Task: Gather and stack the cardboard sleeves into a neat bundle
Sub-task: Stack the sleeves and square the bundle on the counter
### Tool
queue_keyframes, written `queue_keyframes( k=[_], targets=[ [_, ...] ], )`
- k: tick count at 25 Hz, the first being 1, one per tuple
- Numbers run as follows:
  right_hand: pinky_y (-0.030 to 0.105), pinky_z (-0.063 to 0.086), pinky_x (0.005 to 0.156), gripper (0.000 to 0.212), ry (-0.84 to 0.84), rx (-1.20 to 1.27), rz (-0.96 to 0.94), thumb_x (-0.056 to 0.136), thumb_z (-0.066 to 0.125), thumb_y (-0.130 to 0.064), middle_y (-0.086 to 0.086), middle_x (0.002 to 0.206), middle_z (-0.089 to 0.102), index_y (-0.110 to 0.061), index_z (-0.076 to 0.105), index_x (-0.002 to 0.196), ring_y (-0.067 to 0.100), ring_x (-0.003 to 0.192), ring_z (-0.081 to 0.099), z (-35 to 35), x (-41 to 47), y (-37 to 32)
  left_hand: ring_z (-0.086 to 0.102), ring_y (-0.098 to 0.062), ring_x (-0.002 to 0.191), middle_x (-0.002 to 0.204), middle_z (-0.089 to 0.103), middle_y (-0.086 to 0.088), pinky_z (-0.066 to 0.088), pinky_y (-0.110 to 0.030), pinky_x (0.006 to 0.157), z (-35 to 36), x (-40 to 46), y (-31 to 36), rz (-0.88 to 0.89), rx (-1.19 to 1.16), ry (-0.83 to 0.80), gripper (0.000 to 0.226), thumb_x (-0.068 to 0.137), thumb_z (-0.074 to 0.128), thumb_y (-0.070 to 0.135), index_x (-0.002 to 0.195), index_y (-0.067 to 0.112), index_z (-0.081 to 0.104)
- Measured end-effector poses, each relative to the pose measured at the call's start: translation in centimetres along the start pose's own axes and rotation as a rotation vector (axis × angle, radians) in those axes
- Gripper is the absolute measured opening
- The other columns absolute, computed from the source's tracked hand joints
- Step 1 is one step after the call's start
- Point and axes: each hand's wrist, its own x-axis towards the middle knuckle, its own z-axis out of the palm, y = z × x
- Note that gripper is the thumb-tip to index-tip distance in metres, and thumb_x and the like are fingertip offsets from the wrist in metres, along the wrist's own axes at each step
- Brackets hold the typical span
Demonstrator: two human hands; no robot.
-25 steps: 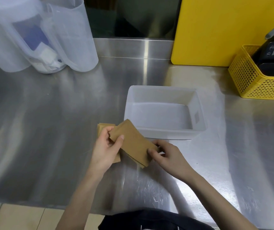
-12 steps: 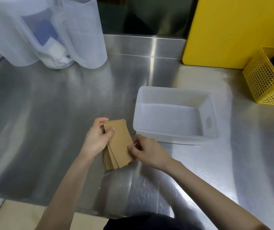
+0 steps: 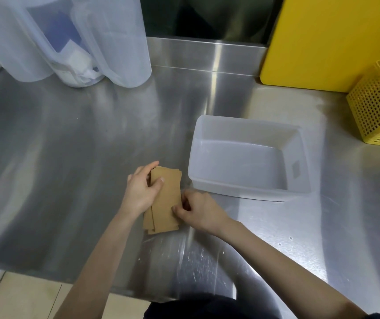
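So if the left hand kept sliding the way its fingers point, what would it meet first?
Likely nothing close: the left hand points up-right across the cardboard sleeves, past the clear bin's left corner, over bare steel counter. Depth is uncertain.

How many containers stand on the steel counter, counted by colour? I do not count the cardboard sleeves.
Translucent white jugs: 3
Translucent white tub: 1
Yellow mesh basket: 1
Total: 5 containers. The tub looks empty. The basket is cut by the frame edge. The stack of cardboard sleeves lies left of the tub, apart from it.
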Motion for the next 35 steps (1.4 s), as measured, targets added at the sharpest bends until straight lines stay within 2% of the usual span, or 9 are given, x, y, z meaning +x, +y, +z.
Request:
queue_keyframes(
  k=[3, 6, 9, 13, 16, 22, 26, 31, 35],
  targets=[
    [0.033, 0.040, 0.069, 0.023, 0.017, -0.002, -0.015, 0.085, 0.053, -0.032, 0.014, 0.085, 0.058, -0.013, 0.041, 0.078, 0.033, 0.087, 0.057, 0.3, 0.3, 0.2, 0.040, -0.031, 0.122, 0.133, 0.044, -0.013, 0.033, -0.048, 0.107, 0.0, -0.1, -0.4, -0.038, -0.021, 0.030, 0.053, 0.084, 0.057, 0.022, 0.134, 0.022, 0.039],
    [0.037, 0.045, 0.078, 0.028, 0.044, 0.031, 0.000, 0.084, 0.054, -0.038, 0.017, 0.099, 0.064, -0.014, 0.041, 0.082, 0.032, 0.092, 0.058, 0.8, 0.4, 0.5, 0.032, -0.029, 0.132, 0.142, 0.034, -0.013, 0.030, -0.050, 0.110, -0.1, -0.5, -1.2, -0.114, -0.057, 0.030, 0.063, 0.082, 0.058, 0.034, 0.138, 0.024, 0.030],
    [0.040, 0.047, 0.089, 0.040, 0.062, 0.172, 0.060, 0.085, 0.052, -0.044, 0.016, 0.111, 0.060, -0.008, 0.047, 0.101, 0.031, 0.103, 0.057, 1.2, 0.8, 0.4, 0.028, -0.029, 0.135, 0.147, 0.028, -0.012, 0.027, -0.049, 0.112, -0.2, -1.0, -1.9, -0.180, -0.073, -0.020, 0.073, 0.081, 0.058, 0.041, 0.141, 0.020, 0.022],
    [0.039, 0.042, 0.101, 0.049, 0.025, 0.364, 0.157, 0.088, 0.048, -0.040, 0.014, 0.126, 0.054, -0.005, 0.044, 0.121, 0.028, 0.117, 0.051, 1.3, 1.9, -0.3, 0.029, -0.026, 0.137, 0.150, 0.025, -0.014, 0.027, -0.045, 0.114, -0.1, -1.4, -2.1, -0.242, -0.115, -0.102, 0.082, 0.080, 0.059, 0.041, 0.143, 0.014, 0.013],
    [0.039, 0.044, 0.101, 0.048, -0.003, 0.491, 0.195, 0.087, 0.052, -0.035, 0.013, 0.126, 0.057, -0.004, 0.045, 0.123, 0.028, 0.117, 0.053, 1.2, 2.6, -0.9, 0.036, -0.025, 0.133, 0.148, 0.032, -0.013, 0.030, -0.035, 0.111, -0.2, -1.2, -1.7, -0.268, -0.177, -0.128, 0.080, 0.082, 0.058, 0.038, 0.142, 0.011, 0.013],
    [0.029, 0.046, 0.089, 0.040, 0.005, 0.597, 0.188, 0.086, 0.056, -0.028, 0.014, 0.123, 0.061, -0.004, 0.052, 0.119, 0.022, 0.105, 0.058, 1.0, 2.4, -0.8, 0.042, -0.018, 0.126, 0.146, 0.037, -0.007, 0.034, -0.025, 0.096, -0.3, -1.4, -1.5, -0.279, -0.321, -0.147, 0.080, 0.082, 0.061, 0.027, 0.142, 0.011, 0.012],
    [0.032, 0.048, 0.095, 0.045, 0.018, 0.590, 0.171, 0.085, 0.058, -0.030, 0.010, 0.124, 0.061, -0.007, 0.049, 0.123, 0.023, 0.112, 0.058, 1.7, 2.1, -0.3, 0.046, -0.010, 0.106, 0.132, 0.043, 0.002, 0.034, -0.023, 0.087, -0.5, -1.8, -1.5, -0.265, -0.400, -0.167, 0.076, 0.080, 0.063, 0.020, 0.141, 0.012, 0.018],
    [0.039, 0.045, 0.102, 0.050, 0.010, 0.649, 0.127, 0.084, 0.060, -0.027, 0.010, 0.128, 0.058, -0.009, 0.043, 0.127, 0.022, 0.115, 0.056, 2.1, 1.4, 0.3, 0.048, -0.011, 0.106, 0.141, 0.033, 0.003, 0.033, -0.024, 0.088, -0.8, -2.3, -1.9, -0.218, -0.379, -0.149, 0.081, 0.077, 0.067, 0.021, 0.141, 0.020, 0.017],
    [0.040, 0.044, 0.103, 0.051, -0.076, 0.672, 0.100, 0.084, 0.061, -0.026, 0.011, 0.129, 0.057, -0.009, 0.043, 0.128, 0.023, 0.116, 0.055, 2.0, 0.9, 0.8, 0.050, -0.009, 0.102, 0.130, 0.038, 0.005, 0.038, -0.016, 0.085, -0.8, -3.2, -2.7, -0.218, -0.417, -0.183, 0.086, 0.073, 0.072, 0.022, 0.141, 0.022, 0.019]
  ],
)
